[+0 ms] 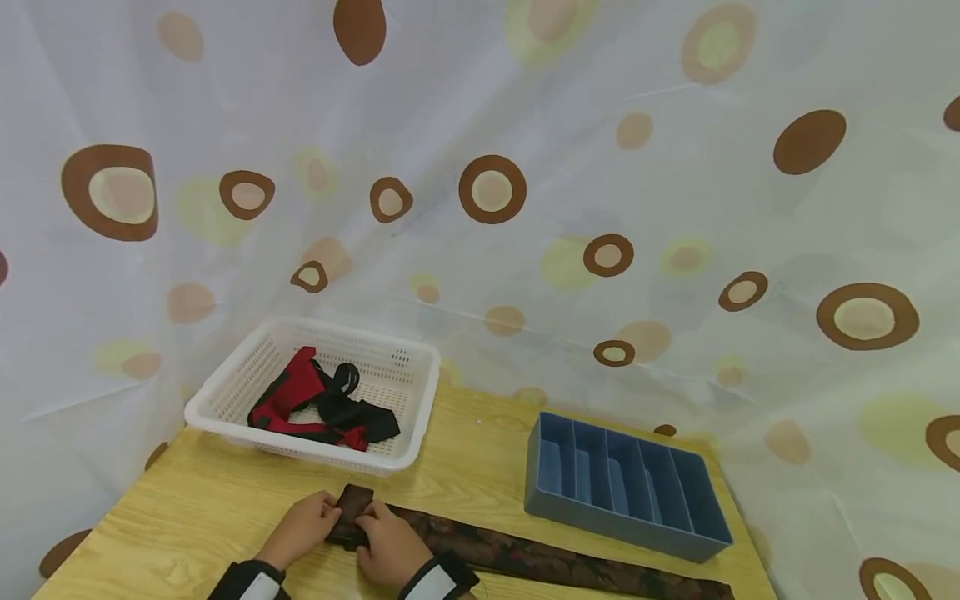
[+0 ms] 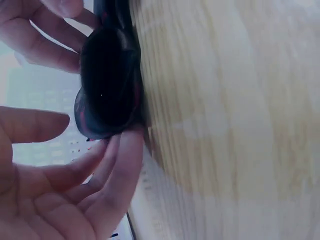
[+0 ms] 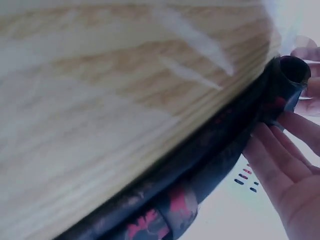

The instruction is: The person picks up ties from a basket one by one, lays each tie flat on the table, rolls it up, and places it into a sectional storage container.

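Observation:
A long, dark necktie [image 1: 540,554] with a reddish-brown pattern stretches across the table, its left end turned into a roll. My left hand [image 1: 302,525] is at the outer side of the rolled end [image 2: 107,82]. Its fingertips touch the roll from one side in the left wrist view, while the thumb [image 2: 40,124] stands close to the other side. On the inner side, my right hand [image 1: 393,542] grips the roll where it meets the flat length. The right wrist view shows the right fingers [image 3: 275,155] on the cloth beside the roll's hollow opening [image 3: 295,70].
Behind my hands stands a white plastic basket [image 1: 311,454] holding red and black cloth pieces [image 1: 288,400]. A blue-grey tray [image 1: 615,521] with several narrow compartments sits at the right, beyond the necktie. A spotted curtain [image 1: 487,275] encloses the wooden table [image 1: 172,533].

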